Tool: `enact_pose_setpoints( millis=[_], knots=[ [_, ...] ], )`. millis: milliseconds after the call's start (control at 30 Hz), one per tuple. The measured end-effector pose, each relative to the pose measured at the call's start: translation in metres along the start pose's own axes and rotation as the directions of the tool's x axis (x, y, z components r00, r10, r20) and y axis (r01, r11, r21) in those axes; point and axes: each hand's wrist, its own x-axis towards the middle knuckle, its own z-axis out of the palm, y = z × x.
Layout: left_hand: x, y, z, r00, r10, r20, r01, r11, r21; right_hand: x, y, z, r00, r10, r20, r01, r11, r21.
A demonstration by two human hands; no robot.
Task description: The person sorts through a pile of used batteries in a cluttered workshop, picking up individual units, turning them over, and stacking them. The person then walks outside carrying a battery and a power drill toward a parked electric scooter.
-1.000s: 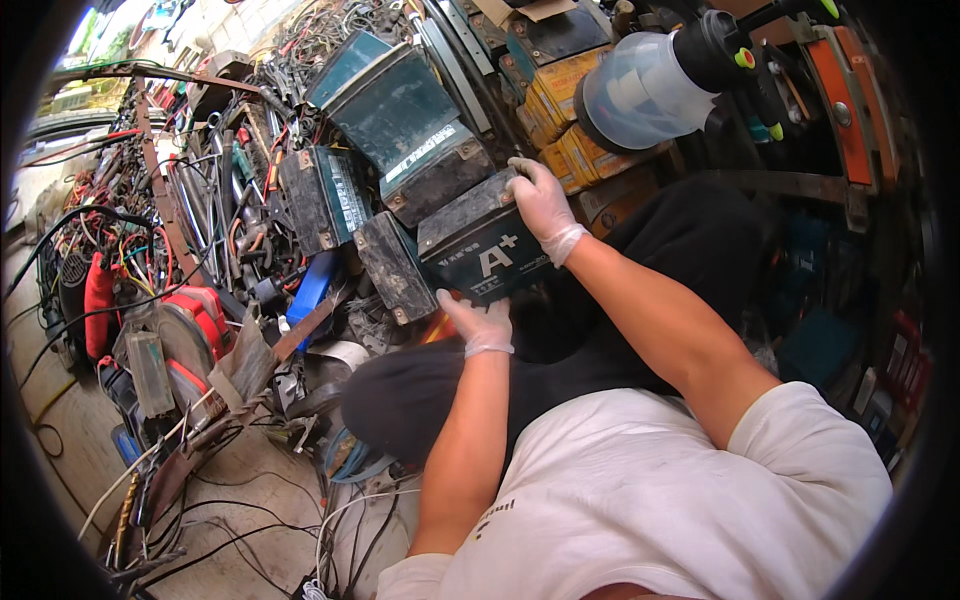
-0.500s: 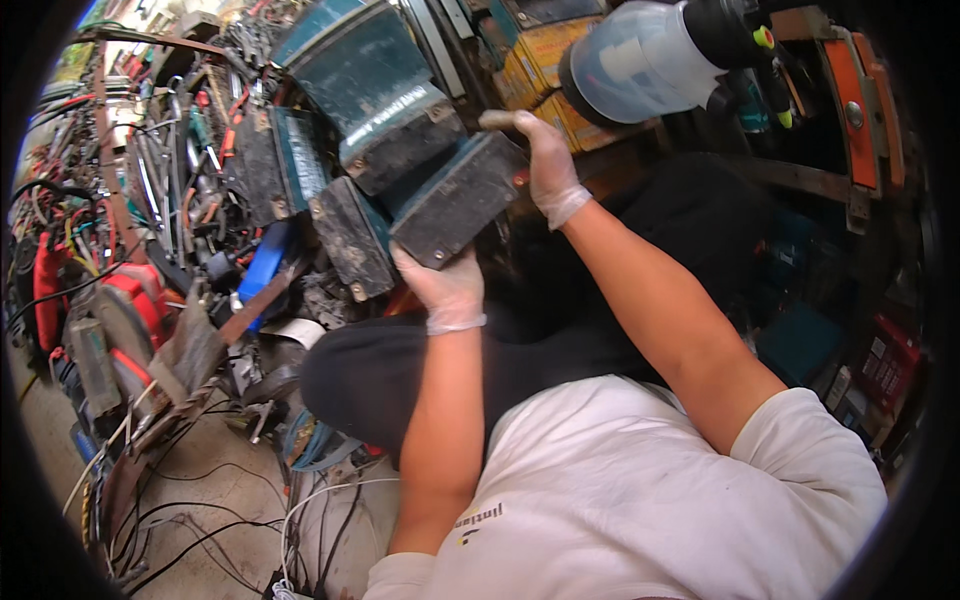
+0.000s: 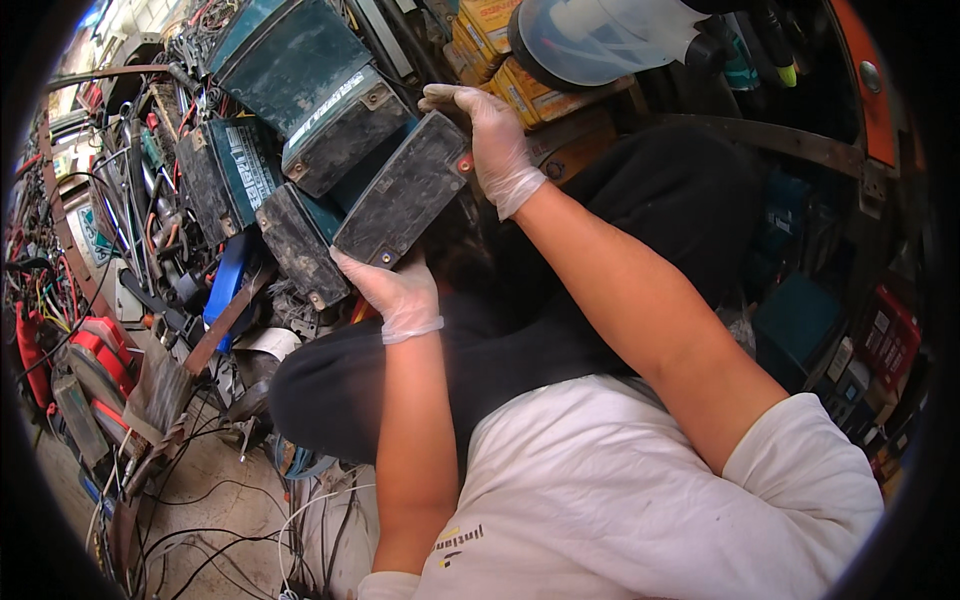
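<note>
A dusty black-topped battery with dark teal sides is held between my hands, tilted, with a terminal at each of two corners. My left hand, in a thin clear glove, cups its lower end, the fingers partly hidden underneath. At the upper right end my gloved right hand presses its palm side to the battery, fingers stretched past the far edge. Right against it are a larger teal battery, and another black-topped battery. A further teal battery stands to their left.
Tools and wires are heaped at the left, with a red-and-grey power tool nearer me. Yellow boxes and a clear sprayer bottle stand at the far right. Cables cross the floor at lower left.
The whole view has shifted, so batteries and hands appear farther left. Both hands keep about the same places on the battery, which has barely moved against its neighbours.
</note>
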Motion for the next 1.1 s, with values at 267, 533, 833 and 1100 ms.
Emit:
enact_pose_setpoints(
  millis=[267, 533, 833, 1100],
  knots=[
    [-0.035, 0.009, 0.017, 0.83, 0.557, 0.045, -0.485, 0.678, 0.553, -0.001, -0.002, 0.0, 1.0, 0.005, -0.013, -0.005, 1.0, -0.012],
    [0.019, 0.083, 0.053, 0.79, 0.402, 0.462, -0.568, 0.197, 0.799, -0.001, 0.003, -0.001, 1.0, 0.013, -0.02, -0.013, 1.0, 0.013],
    [0.127, 0.114, 0.033, 0.524, 0.255, 0.812, -0.437, -0.739, 0.514, 0.006, -0.07, 0.025, 0.989, 0.117, 0.089, -0.019, 0.699, -0.715],
    [0.123, 0.11, 0.037, 0.538, 0.283, 0.794, -0.461, -0.69, 0.558, 0.188, -0.097, 0.125, 0.936, -0.107, 0.335, 0.322, 0.646, -0.693]
  ],
)
